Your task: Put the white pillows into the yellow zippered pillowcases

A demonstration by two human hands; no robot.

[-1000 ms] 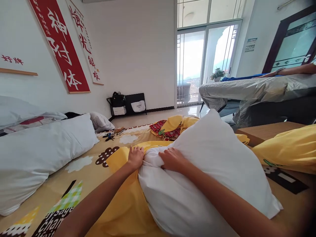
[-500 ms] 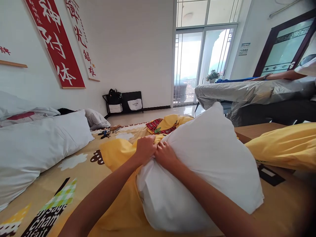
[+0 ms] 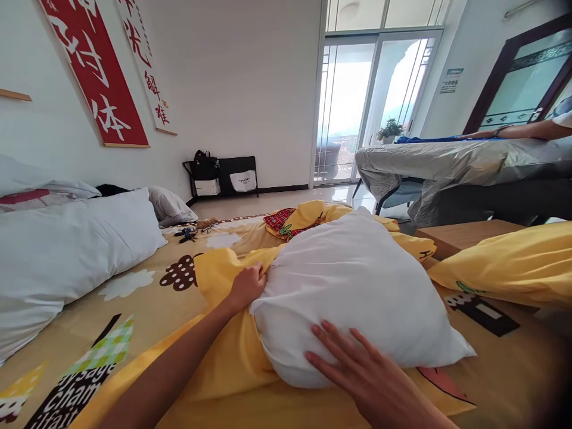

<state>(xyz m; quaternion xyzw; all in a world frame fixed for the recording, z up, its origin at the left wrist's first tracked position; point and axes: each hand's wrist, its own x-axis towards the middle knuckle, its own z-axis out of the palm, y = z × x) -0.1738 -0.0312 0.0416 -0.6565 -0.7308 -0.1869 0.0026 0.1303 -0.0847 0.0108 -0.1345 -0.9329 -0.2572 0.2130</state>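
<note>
A plump white pillow lies in front of me, its left end against a yellow pillowcase. My left hand is closed on the edge of the yellow cloth, right beside the pillow's left side. Fingers spread, my right hand rests on or just over the pillow's near side and holds nothing. How far the pillow reaches into the pillowcase is hidden. A part of the yellow cloth with a pink print shows under the pillow's right corner.
Another white pillow lies at the left on the patterned bedsheet. Yellow fabric is heaped at the right. A small dark blue object sits farther back. A person's arm rests on a plastic-covered table.
My right hand has let go beside the left one and moved right and nearer, opening over the pillow. The pillow's raised far corner has sunk; it lies flatter.
</note>
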